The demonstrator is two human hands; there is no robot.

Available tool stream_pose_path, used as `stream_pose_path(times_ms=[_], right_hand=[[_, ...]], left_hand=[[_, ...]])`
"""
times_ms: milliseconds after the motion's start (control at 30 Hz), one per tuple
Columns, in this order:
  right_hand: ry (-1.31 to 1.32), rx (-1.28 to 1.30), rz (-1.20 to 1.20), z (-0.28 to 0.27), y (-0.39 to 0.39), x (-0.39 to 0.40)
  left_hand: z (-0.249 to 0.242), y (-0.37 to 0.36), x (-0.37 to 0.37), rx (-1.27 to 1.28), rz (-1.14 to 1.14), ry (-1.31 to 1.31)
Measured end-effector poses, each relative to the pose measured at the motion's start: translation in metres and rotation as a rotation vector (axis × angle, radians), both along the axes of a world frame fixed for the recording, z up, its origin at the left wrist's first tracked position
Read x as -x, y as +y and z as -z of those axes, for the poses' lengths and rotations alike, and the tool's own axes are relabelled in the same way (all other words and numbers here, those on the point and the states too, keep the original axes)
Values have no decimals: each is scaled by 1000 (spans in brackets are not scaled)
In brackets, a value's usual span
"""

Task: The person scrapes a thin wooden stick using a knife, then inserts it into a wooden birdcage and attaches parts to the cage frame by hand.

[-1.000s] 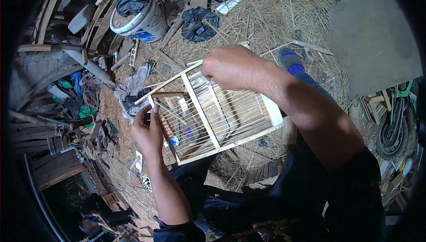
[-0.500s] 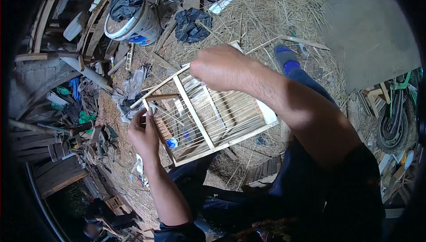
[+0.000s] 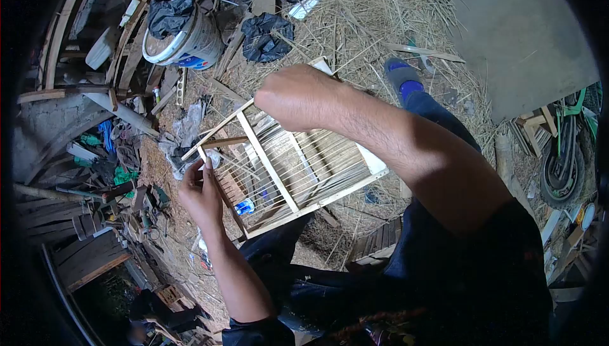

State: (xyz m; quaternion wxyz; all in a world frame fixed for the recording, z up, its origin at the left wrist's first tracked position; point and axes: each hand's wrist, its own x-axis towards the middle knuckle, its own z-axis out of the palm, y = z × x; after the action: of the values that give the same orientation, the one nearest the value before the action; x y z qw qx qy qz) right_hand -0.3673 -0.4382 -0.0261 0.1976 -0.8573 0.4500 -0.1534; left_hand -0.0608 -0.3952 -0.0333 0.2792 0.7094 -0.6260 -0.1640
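A wooden cage (image 3: 267,161) with a pale slat frame and several thin parallel bars is tilted in front of me, above my lap. My left hand (image 3: 202,195) is at its lower left corner, thumb and fingers pinched on the frame end. Over the upper rail bends my right hand (image 3: 287,99), a closed fist whose fingertips are hidden behind the knuckles. My right forearm crosses above the cage's right side and covers part of it.
Straw and wood scraps litter the ground. A white bucket (image 3: 202,41) with a black plastic bag (image 3: 172,14) stands upper left. A grey board (image 3: 526,41) lies upper right, above a wheel (image 3: 563,171). Another person (image 3: 158,314) is at lower left.
The whole view has shifted slightly left. Both hands stay at the cage, and the left thumb and fingers have shifted a little at its corner.
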Motion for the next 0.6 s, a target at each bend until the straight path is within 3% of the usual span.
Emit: stream_pose_path(times_ms=[333,600], right_hand=[[-27,38,-7,5,1,-6],[37,-174,-3,-11,-7,-4]], left_hand=[[1,-1,0,-4,-10,14],[5,-5,-5,69,44,-35]])
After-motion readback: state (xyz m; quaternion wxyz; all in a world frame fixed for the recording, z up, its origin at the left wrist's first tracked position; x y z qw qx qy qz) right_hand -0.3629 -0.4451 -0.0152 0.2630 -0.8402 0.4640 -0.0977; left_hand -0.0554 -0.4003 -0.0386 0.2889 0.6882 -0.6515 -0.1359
